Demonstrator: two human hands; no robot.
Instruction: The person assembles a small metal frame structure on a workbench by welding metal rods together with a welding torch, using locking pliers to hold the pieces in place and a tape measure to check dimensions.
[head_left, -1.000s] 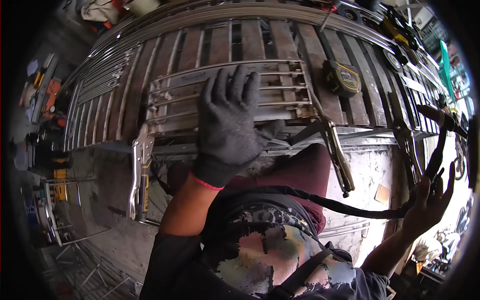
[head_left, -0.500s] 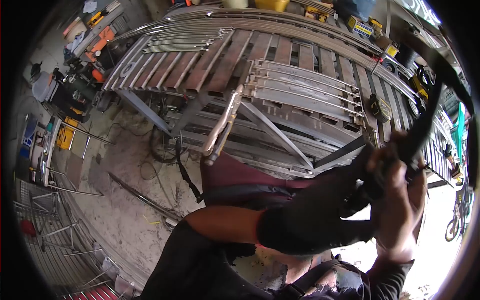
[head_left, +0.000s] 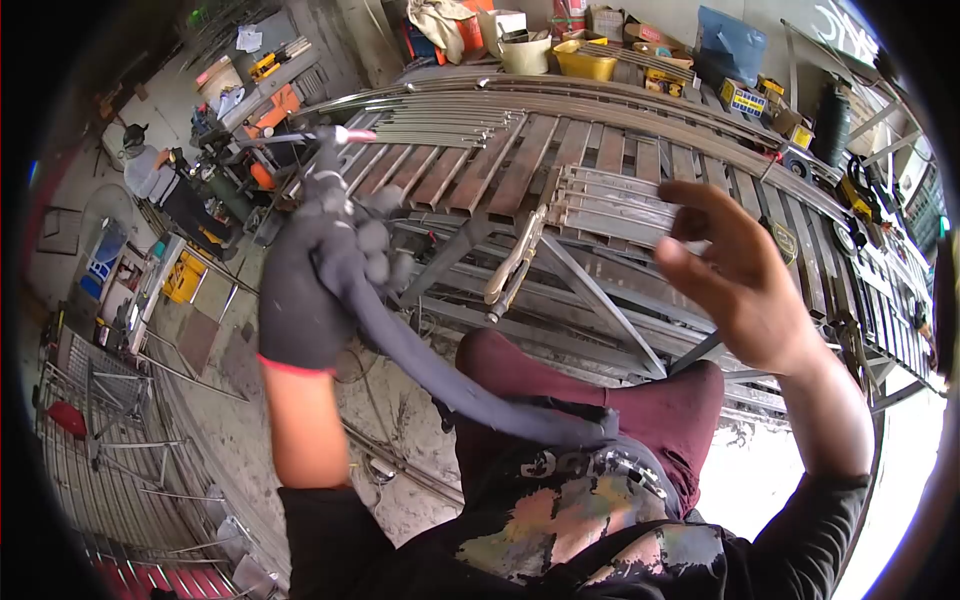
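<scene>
My left hand (head_left: 318, 240), in a dark grey glove, is closed around a TIG welding torch (head_left: 328, 160). A pink nozzle shows at the torch's head, pointing right, and a thin end reaches left. A dark sleeved cable (head_left: 440, 375) runs from the torch down across my lap. Bare and raised, my right hand (head_left: 735, 280) has curved fingers apart with nothing between them. Behind its fingertips lies a flat metal piece with several thin rods (head_left: 610, 205) on the slatted bench. A clamp with two long handles (head_left: 515, 265) grips the bench's near edge.
The slatted steel bench (head_left: 500, 170) spans the view ahead, with long rods along its back. A yellow tub (head_left: 587, 60), a white bucket (head_left: 525, 52) and boxes stand behind. At the left is another person (head_left: 160, 185). Metal lengths lie on the floor.
My left hand has swung from the right side to the left with the torch. My right hand has come away from it and its fingers have opened. The view has shifted.
</scene>
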